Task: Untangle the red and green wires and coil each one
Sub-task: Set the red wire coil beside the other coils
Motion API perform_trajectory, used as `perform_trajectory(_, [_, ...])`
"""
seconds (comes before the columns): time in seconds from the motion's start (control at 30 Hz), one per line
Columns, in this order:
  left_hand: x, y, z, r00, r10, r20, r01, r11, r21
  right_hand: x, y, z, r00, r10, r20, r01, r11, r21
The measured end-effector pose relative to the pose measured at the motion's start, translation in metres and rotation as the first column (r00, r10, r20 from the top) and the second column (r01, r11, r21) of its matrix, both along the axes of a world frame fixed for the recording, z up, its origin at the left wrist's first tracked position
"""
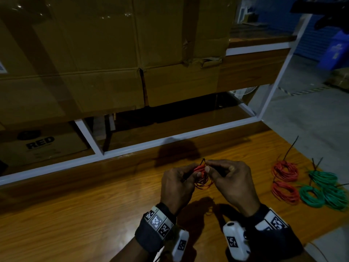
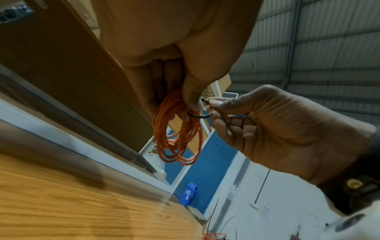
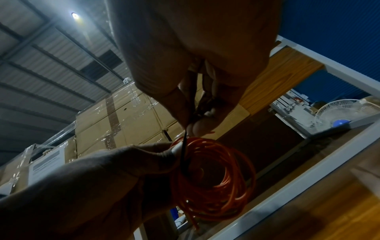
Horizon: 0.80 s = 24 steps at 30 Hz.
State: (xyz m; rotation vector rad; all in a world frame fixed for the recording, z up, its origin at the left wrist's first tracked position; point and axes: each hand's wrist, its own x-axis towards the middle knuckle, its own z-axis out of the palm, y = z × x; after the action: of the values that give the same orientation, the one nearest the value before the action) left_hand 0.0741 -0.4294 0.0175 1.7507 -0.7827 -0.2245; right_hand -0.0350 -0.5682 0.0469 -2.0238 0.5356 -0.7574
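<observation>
A: Fast pass, left to right, everything placed off the red coil [image 1: 202, 177]. What did the left hand [image 1: 177, 186] have?

B: It sat on the coil's left side, fingers curled round the bundled loops, thumb pressed on the top of them. The coil was held up off the wooden table [image 1: 94, 214], loops hanging down below the grip.

A: And the right hand [image 1: 231, 183]?

B: On the coil's right side, thumb and forefinger pinching a black tie [image 2: 198, 116]; the other fingers were curled in, and what else they held I couldn't tell. The tie looped round the top of the bundle just beside the left thumb (the wrist views showed it clearest).

A: Which relation counted for the next move?

B: The tie crossed the strands at right angles, and its free end pointed away from the coil toward the right hand. So, my judgement, the right hand was the one placed to pull it snug while the left kept the loops together.

A: Anything further right?

B: Well to the right of the held coil, on the table: two red coils [image 1: 285, 181], then the green coils [image 1: 323, 188] beyond them, each apparently tied, black tails sticking up. Task looked mostly done, I'd say.
</observation>
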Motion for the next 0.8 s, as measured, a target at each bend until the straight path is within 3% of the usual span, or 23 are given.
perform_trajectory(0.63, [-0.007,0.003,0.001,0.968,0.021,0.25,-0.044,0.995,0.088,0.001,0.001,-0.005,0.998,0.033,-0.06,-0.027,0.995,0.091])
perform_trajectory(0.8, [-0.006,0.004,0.0,0.954,0.06,0.293,-0.079,0.996,0.053,-0.003,0.008,-0.007,1.0,-0.027,-0.003,0.027,0.999,0.02])
